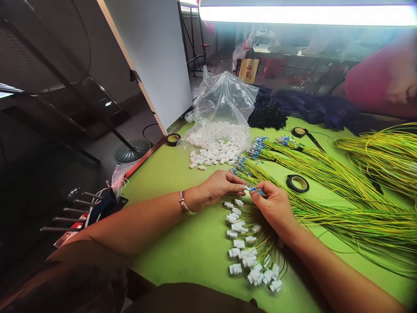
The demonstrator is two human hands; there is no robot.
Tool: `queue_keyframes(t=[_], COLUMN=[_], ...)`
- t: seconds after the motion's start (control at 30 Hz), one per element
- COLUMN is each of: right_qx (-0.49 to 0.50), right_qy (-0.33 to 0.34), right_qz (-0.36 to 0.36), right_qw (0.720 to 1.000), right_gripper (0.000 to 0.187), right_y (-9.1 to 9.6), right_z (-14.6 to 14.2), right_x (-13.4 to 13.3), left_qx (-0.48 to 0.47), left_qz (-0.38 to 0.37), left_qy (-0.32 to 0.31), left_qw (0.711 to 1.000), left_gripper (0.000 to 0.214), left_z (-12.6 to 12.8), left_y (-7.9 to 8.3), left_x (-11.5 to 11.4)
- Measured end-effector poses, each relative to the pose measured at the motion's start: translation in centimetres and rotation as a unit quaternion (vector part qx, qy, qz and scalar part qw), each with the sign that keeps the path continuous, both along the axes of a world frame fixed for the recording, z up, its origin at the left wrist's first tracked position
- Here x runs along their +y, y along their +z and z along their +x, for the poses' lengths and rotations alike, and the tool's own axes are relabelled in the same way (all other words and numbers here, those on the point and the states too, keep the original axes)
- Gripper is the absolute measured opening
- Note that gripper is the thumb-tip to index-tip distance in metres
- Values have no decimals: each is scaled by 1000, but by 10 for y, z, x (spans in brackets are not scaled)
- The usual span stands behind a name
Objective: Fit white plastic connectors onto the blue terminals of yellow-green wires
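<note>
In the head view my right hand (275,206) is closed in a pinch on yellow-green wires with blue-sleeved terminals (257,191). The terminal ends point left, toward my other hand. Thumb and fingers of my left hand (218,188) are pressed together right at those ends; a small pale or silvery piece shows at the fingertips, too small to name. Below both hands lie several white plastic connectors (239,244) fanned out, with wires running from them under my right forearm. Just beyond my hands rest the blue-tipped ends of a wire bundle (243,166).
A clear plastic bag (224,102) spills loose white connectors (218,150) onto the green table (156,195). Long yellow-green wire bundles (352,182) cover the right side. Black tape rolls (297,183) lie among them. Dark wires (302,104) lie behind, near another person's arm (374,78).
</note>
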State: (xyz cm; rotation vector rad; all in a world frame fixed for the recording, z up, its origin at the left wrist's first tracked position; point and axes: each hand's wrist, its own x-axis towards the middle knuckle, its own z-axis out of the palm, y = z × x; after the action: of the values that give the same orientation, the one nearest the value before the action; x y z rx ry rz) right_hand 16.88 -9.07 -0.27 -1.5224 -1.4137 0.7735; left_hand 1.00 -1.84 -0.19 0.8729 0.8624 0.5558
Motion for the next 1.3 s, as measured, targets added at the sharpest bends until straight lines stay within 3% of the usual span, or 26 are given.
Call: queue_keyframes(t=[0.27,0.4,0.47,0.57,0.67,0.73,0.77,0.83,0.9,0.93,1.0,1.07,1.2,1.3], right_qx=[6,44,66,91,92,77,70,65,72,76,84,91,103,121], right_qy=[5,9,-29,-80,-53,-22,-10,2,2,-2,-15,-22,-35,-38], right_qz=[-16,-28,-11,2,-16,-24,-28,-40,-54,-61,-76,-91,-89,-85], right_qw=[1000,999,997,993,994,997,997,997,996,995,993,991,990,988], right_gripper=[17,21,23,29,35,33,32,29,26,26,27,21,15,14], right_y=[-3,0,2,3,2,0,-1,-3,-3,-2,0,3,4,2], right_z=[3,7,10,12,11,11,10,10,10,10,9,8,8,8], right_x=[3,5,4,2,0,0,0,1,1,2,2,2,3,4], left_qx=[4,85,127,100,59,97,144,281,418,464,514,526,504,485], left_qz=[43,153,243,338,388,447,484,552,578,579,576,577,589,600], left_qy=[-51,-113,-194,-366,-467,-444,-401,-267,-143,-115,-103,-115,-125,-126], left_qw=[998,978,942,861,792,771,764,739,686,661,627,615,619,623], left_gripper=[32,23,17,14,14,12,12,17,24,26,26,25,22,22], left_z=[-2,-4,-5,-5,-5,-7,-10,-17,-27,-33,-42,-47,-48,-42], left_y=[-2,-1,-1,3,13,20,24,29,31,30,25,19,11,14], left_x=[2,5,2,-11,-19,-15,-8,9,30,40,55,63,65,59])
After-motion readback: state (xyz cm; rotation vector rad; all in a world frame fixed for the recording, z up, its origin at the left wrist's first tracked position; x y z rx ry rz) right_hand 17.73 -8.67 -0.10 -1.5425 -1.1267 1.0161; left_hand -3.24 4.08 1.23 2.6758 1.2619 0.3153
